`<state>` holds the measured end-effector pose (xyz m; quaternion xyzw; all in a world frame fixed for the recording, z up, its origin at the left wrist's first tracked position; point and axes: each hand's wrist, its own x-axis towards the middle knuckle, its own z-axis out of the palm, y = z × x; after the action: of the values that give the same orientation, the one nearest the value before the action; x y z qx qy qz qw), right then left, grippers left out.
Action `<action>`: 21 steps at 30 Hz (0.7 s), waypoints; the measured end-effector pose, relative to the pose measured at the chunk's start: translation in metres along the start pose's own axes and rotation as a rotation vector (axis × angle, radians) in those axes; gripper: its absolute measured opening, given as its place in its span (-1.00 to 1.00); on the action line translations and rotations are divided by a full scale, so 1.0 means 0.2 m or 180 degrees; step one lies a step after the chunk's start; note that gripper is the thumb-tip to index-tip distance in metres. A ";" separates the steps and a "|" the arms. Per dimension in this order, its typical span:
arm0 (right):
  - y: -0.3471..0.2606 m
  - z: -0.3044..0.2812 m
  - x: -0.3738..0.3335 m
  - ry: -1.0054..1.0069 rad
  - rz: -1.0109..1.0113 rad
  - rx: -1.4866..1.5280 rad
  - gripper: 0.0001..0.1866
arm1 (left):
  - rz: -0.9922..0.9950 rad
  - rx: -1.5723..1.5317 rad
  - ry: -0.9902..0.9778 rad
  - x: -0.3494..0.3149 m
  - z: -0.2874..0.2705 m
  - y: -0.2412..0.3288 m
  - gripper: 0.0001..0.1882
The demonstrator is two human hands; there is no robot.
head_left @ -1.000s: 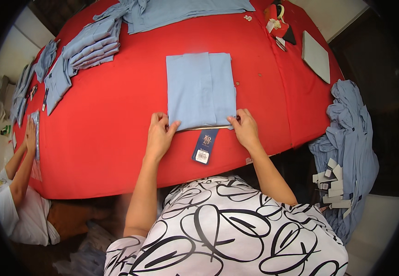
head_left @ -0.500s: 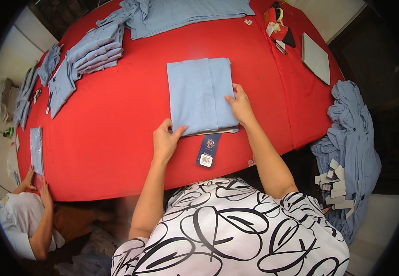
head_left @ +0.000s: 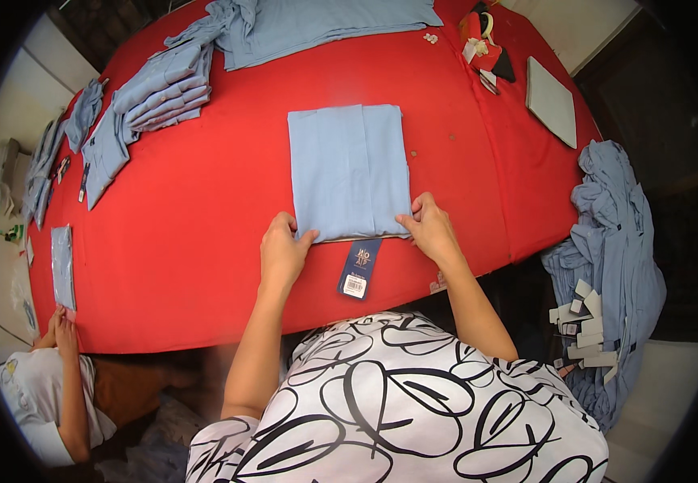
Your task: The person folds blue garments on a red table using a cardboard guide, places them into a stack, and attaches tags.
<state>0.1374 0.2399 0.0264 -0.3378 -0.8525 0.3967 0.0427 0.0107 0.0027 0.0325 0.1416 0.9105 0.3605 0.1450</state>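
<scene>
A light blue garment, folded into a neat rectangle, lies on the red-covered table in front of me. From under its near edge sticks out a dark blue hang tag with a white label. My left hand pinches the near left corner between thumb and fingers. At the near right corner, my right hand grips the fold in the same way, thumb on top. The undersides of the garment and the fingertips beneath it are hidden.
Folded blue garments are stacked at the far left, with a spread blue cloth at the back. A tape dispenser and a white flat board lie far right. Tagged blue garments hang at right. A co-worker handles a bagged garment at left.
My right hand has slid from the garment's right side down to its near right corner. The garment's near edge looks straighter. At left, the co-worker's hands have come together.
</scene>
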 end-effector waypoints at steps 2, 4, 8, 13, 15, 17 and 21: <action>-0.07 -0.02 -0.03 -0.0109 0.0381 0.0837 -0.72 | -0.0044 -0.0661 0.0005 -0.02 -0.03 0.02 -0.66; -0.07 -0.10 -0.04 -0.0131 0.0037 0.1564 -0.71 | 0.0115 -0.1268 0.0053 -0.05 -0.13 0.11 -0.65; -0.18 -0.53 -0.06 -0.0891 -0.0784 0.3287 -0.78 | 0.0883 -0.2338 -0.0607 -0.04 -0.45 0.30 -0.67; -0.44 -0.82 0.04 -0.0666 -0.1384 0.2324 -0.77 | 0.1220 -0.2475 -0.0196 0.03 -0.56 0.60 -0.80; -0.46 -0.84 0.17 -0.0365 -0.1117 0.1317 -0.82 | 0.0972 -0.1835 -0.0398 0.20 -0.52 0.59 -0.81; -0.32 -0.72 0.42 -0.0473 -0.1267 0.1461 -0.87 | 0.0811 -0.1358 -0.0349 0.37 -0.39 0.53 -0.80; -0.09 -0.36 0.81 -0.0407 -0.0511 0.1933 -0.85 | 0.0558 -0.1472 -0.0064 0.75 0.02 0.24 -0.79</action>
<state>0.0284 0.3772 0.0570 -0.2156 -0.7200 0.6488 0.1191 -0.1191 0.0932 0.0387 0.1867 0.7864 0.5692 0.1507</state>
